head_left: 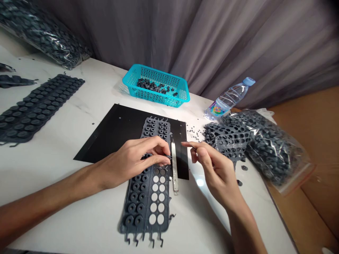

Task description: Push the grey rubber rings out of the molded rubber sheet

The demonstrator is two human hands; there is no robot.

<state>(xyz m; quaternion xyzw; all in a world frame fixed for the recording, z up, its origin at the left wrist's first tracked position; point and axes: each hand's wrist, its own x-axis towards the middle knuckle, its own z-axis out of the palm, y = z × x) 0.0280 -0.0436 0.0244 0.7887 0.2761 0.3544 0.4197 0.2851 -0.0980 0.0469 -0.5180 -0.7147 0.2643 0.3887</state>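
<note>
My left hand is closed over a dark grey rubber sheet of round, holed washers, pinching a small dark rubber piece between thumb and forefinger. Several holes on the sheet's right half are empty, showing white table through them. To the right, apart from the sheet, is my right hand, its fingers curled with a thin dark thing at the fingertips that I cannot make out. Between the hands lies a slim tool with a pearly white handle, along the sheet's right edge.
A black mat lies under the sheet's far part. Behind stands a turquoise basket of small dark pieces. A water bottle, punched-out sheets and a bag of rubber parts are right; another washer sheet is left.
</note>
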